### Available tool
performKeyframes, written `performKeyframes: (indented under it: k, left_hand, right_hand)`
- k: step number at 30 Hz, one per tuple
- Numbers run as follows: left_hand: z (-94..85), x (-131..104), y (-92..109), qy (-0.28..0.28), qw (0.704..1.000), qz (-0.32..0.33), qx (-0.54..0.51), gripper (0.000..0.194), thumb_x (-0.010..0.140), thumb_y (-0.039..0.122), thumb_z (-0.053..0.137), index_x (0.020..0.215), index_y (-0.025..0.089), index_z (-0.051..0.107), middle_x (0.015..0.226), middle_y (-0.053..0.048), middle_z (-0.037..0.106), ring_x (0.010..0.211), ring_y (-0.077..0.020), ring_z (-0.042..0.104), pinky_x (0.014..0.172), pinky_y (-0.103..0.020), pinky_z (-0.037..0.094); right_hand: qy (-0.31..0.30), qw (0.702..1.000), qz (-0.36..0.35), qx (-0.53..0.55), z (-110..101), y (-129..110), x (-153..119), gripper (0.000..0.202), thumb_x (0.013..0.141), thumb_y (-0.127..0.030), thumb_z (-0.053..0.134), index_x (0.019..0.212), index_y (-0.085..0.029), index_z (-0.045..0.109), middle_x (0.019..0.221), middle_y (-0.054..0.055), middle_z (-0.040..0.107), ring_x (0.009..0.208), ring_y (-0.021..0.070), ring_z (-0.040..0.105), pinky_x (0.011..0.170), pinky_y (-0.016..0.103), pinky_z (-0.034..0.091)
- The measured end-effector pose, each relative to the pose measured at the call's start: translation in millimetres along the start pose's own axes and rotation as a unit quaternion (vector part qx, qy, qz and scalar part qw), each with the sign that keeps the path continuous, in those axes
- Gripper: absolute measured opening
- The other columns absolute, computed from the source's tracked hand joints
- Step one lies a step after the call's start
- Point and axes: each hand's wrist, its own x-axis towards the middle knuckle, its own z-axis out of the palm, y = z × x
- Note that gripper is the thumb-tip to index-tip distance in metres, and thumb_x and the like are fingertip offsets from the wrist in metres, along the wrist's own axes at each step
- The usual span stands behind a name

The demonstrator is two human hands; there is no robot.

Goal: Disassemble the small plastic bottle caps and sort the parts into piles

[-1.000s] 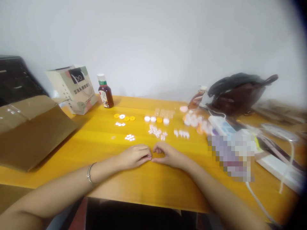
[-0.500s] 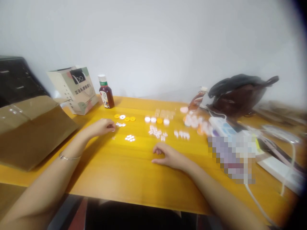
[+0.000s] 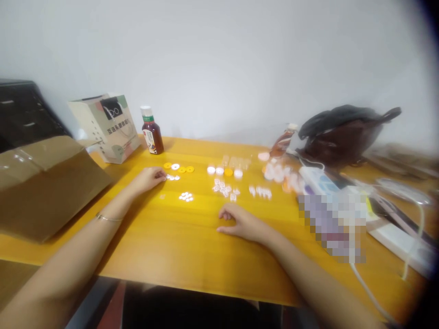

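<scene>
Just beyond the fingertips of the left hand [image 3: 150, 177], on the bench [image 3: 185, 249], lies a short row of small white pieces [image 3: 173, 178], the nearest all but meeting the hand. The left hand is bent down with fingers curled together; whether it pinches a piece or only touches the row, I cannot tell. The right hand [image 3: 242, 222] rests low and nearer the body, loosely curled, thumb and fingers parted with nothing visible between them.

The step in hand looks like placing or picking up one small piece at that row, judging by the left hand's pose. Such a move calls for a light fingertip pinch or a clean release that leaves the neighbours undisturbed, and the ring-shaped discs [image 3: 185, 169] lie near, just past the row. Between the hands sits a cluster of white rounds [image 3: 186, 197], and beyond the right hand lie white cut-out pieces [image 3: 222, 188].

The left hand's fingertips merge with the row's near end, so the count there is unsure. A faint pale piece [image 3: 162, 197] on the near side of the left hand barely shows. The clear pieces [image 3: 236, 162] beyond the right hand almost vanish against the wood, the pile [image 3: 273, 172] to its far right is blurred, and a pixelated patch [image 3: 329, 228] masks whatever lies right of it.
</scene>
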Motion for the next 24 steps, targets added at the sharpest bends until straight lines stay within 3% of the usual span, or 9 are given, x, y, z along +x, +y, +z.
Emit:
performKeyframes:
  k: [6, 9, 12, 14, 16, 19, 21, 24]
  left_hand:
    - [1.0, -0.2, 0.1, 0.016, 1.000, -0.002, -0.023, 0.028, 0.074, 0.045, 0.054, 0.081, 0.019, 0.063, 0.082, -0.004, 0.069, 0.074, -0.0198, 0.063, 0.069, -0.030, 0.048]
    - [-3.8, -1.1, 7.3, 0.053, 0.999, 0.005, 0.005, 0.029, 0.076, 0.045, 0.053, 0.082, 0.019, 0.063, 0.081, -0.005, 0.068, 0.072, -0.0197, 0.062, 0.067, -0.030, 0.047]
    - [-5.6, -7.7, 30.7, 0.114, 0.993, 0.041, 0.016, 0.030, 0.081, 0.044, 0.048, 0.084, 0.017, 0.062, 0.084, -0.006, 0.067, 0.073, -0.0187, 0.060, 0.069, -0.030, 0.046]
    - [-1.0, -17.6, 55.6, 0.125, 0.987, 0.097, -0.021, 0.029, 0.085, 0.041, 0.045, 0.089, 0.017, 0.061, 0.089, -0.006, 0.065, 0.079, -0.0181, 0.060, 0.074, -0.030, 0.047]
    - [9.1, -31.6, 83.6, 0.100, 0.978, 0.172, -0.060, 0.027, 0.087, 0.037, 0.044, 0.098, 0.018, 0.059, 0.096, -0.007, 0.064, 0.090, -0.0180, 0.059, 0.083, -0.032, 0.046]
    - [30.3, -54.7, 119.6, -0.053, 0.950, 0.297, -0.083, 0.034, 0.087, 0.035, 0.048, 0.119, 0.022, 0.050, 0.121, -0.008, 0.055, 0.112, -0.0194, 0.051, 0.097, -0.036, 0.040]
    - [43.6, -66.9, 134.3, -0.149, 0.916, 0.360, -0.092, 0.048, 0.084, 0.038, 0.054, 0.129, 0.024, 0.041, 0.135, -0.008, 0.043, 0.122, -0.0204, 0.043, 0.103, -0.036, 0.036]
    - [55.7, -75.8, 142.7, -0.211, 0.887, 0.398, -0.100, 0.058, 0.082, 0.040, 0.056, 0.134, 0.025, 0.034, 0.140, -0.008, 0.036, 0.131, -0.0217, 0.030, 0.109, -0.039, 0.028]
  right_hand:
    - [0.002, 1.000, -0.004, 0.001, 0.6, 1.7, 0.2, 0.024, 0.071, -0.034, 0.066, 0.086, -0.020, 0.054, 0.083, 0.002, 0.054, 0.077, 0.0155, 0.051, 0.071, 0.028, 0.044]
    - [0.004, 1.000, -0.009, 0.007, 0.8, 1.3, -0.2, 0.024, 0.071, -0.035, 0.066, 0.085, -0.020, 0.054, 0.082, 0.002, 0.055, 0.077, 0.0155, 0.052, 0.071, 0.028, 0.044]
    - [0.021, 0.999, -0.004, 0.029, -4.5, 1.1, -0.1, 0.021, 0.074, -0.037, 0.062, 0.083, -0.019, 0.055, 0.079, 0.002, 0.057, 0.074, 0.0150, 0.053, 0.069, 0.027, 0.044]
    - [0.069, 0.997, 0.004, 0.035, -13.8, 4.6, 0.3, 0.019, 0.077, -0.038, 0.057, 0.080, -0.019, 0.055, 0.077, 0.002, 0.058, 0.071, 0.0148, 0.053, 0.067, 0.027, 0.044]
    - [0.154, 0.988, 0.025, 0.023, -27.9, 13.8, 0.4, 0.020, 0.080, -0.039, 0.052, 0.077, -0.019, 0.055, 0.074, 0.002, 0.059, 0.069, 0.0151, 0.053, 0.065, 0.028, 0.044]
    - [0.299, 0.950, 0.091, -0.018, -54.7, 38.7, -2.7, 0.024, 0.079, -0.041, 0.049, 0.074, -0.019, 0.054, 0.070, 0.003, 0.059, 0.064, 0.0164, 0.053, 0.061, 0.029, 0.042]
    - [0.388, 0.911, 0.119, -0.070, -72.4, 59.7, -7.4, 0.022, 0.078, -0.039, 0.048, 0.073, -0.019, 0.054, 0.072, 0.005, 0.059, 0.067, 0.0180, 0.053, 0.063, 0.031, 0.042]
    - [0.454, 0.858, 0.150, -0.187, -92.7, 89.3, -16.8, 0.019, 0.077, -0.034, 0.047, 0.073, -0.017, 0.055, 0.076, 0.009, 0.060, 0.075, 0.0222, 0.053, 0.069, 0.035, 0.041]
